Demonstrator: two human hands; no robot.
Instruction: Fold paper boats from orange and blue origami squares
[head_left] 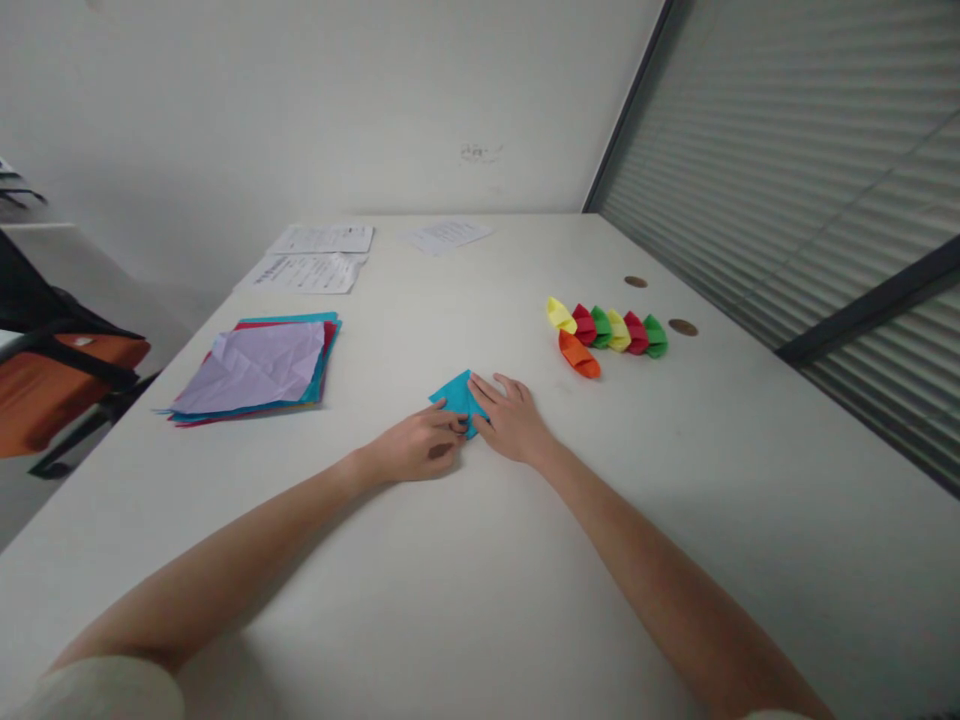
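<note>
A folded blue paper (457, 394) lies on the white table (480, 580) in front of me. My left hand (417, 446) rests at its near left edge, fingers curled and pinching the paper's near corner. My right hand (511, 416) lies flat beside it, fingers stretched out and pressing on the paper's right side. Both hands touch the paper and each other at the fingertips.
A stack of coloured paper sheets (259, 368) with a crumpled lilac one on top lies to the left. A row of folded paper shapes (607, 330) in yellow, red, green and orange sits to the right. Printed sheets (311, 258) lie at the far edge. An orange chair (52, 385) stands left of the table.
</note>
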